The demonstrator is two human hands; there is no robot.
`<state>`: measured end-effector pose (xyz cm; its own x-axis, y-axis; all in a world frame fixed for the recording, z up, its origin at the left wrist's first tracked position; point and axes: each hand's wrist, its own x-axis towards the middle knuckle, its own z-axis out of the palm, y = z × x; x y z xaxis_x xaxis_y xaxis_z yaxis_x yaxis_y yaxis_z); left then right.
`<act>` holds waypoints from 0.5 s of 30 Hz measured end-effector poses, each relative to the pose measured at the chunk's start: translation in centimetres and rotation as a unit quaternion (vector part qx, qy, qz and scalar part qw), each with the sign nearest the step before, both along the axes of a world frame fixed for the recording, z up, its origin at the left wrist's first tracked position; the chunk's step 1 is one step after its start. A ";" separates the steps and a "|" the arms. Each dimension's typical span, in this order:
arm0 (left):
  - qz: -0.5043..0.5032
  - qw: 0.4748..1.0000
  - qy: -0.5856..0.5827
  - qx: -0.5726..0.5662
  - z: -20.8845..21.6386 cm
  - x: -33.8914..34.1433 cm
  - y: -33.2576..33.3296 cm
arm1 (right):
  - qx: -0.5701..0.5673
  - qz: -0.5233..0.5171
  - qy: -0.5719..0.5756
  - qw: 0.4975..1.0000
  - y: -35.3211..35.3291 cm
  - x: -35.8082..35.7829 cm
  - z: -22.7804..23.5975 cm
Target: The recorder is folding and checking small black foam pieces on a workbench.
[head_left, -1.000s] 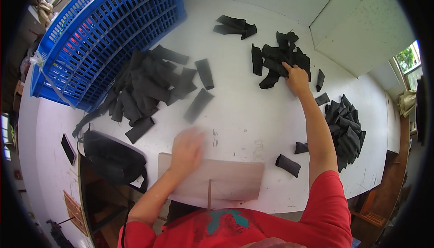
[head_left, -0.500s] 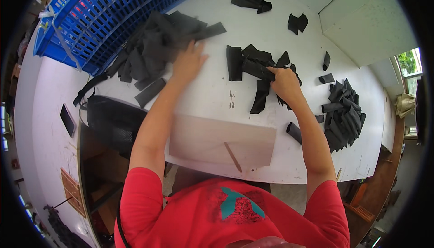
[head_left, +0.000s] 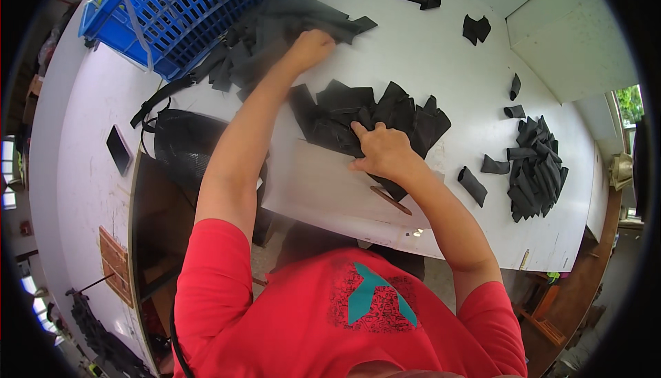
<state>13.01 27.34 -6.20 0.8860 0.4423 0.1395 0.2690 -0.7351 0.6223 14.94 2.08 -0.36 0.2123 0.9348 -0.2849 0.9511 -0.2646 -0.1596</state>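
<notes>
Spreading over the middle of the white table (head_left: 441,68), the largest thing near the hands is a loose cluster of black fabric pieces (head_left: 358,113). It lies at about 12 o'clock from the right hand (head_left: 382,152) and touches it; its long axis runs roughly from 9 to 3 o'clock. The right hand is the nearer one: it rests palm down on the lower edge of this cluster, with the fingers lying flat and slightly apart, pressing the cloth and not clamped around anything that I can see. The right forearm comes up from about 5 o'clock.

The second heap of black pieces (head_left: 275,34) lies at 11 o'clock, just beside the blue plastic crate (head_left: 193,6). The left hand (head_left: 311,47) is stretched far out onto it, arm almost straight; its fingers curl into the cloth, but whether they grip a piece I cannot tell.
</notes>
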 end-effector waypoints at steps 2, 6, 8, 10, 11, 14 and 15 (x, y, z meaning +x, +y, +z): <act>-0.032 0.999 0.001 0.028 0.6 -0.5 -1.6 | -0.088 -0.015 0.010 0.996 0.4 -0.4 1.2; -0.013 0.990 -0.135 -0.040 0.6 -3.8 -6.5 | -0.097 -0.049 0.031 0.994 -1.1 -0.6 2.3; 0.006 0.981 -0.194 -0.029 0.5 -6.0 -8.4 | -0.059 -0.052 0.036 0.996 -2.0 -0.3 2.3; 0.058 0.986 -0.143 0.060 0.6 -8.0 -10.1 | 0.074 -0.071 0.045 0.994 -2.9 0.3 1.8; 0.055 0.986 -0.145 0.059 0.5 -8.4 -11.1 | 0.127 -0.074 0.033 0.989 -3.2 0.6 0.9; 0.048 0.993 -0.009 0.110 -0.3 -8.5 -13.3 | 0.221 -0.001 -0.023 0.975 -3.4 1.4 -2.6; 0.048 0.988 0.014 0.149 -0.8 -8.4 -13.8 | 0.179 -0.006 -0.020 0.984 -3.9 1.2 -4.0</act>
<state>4.58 13.55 -7.02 0.8470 0.4683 0.2517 0.3611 -0.8542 0.3741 16.17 -1.86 -4.37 0.2279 0.9711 0.0710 0.9557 -0.2092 -0.2070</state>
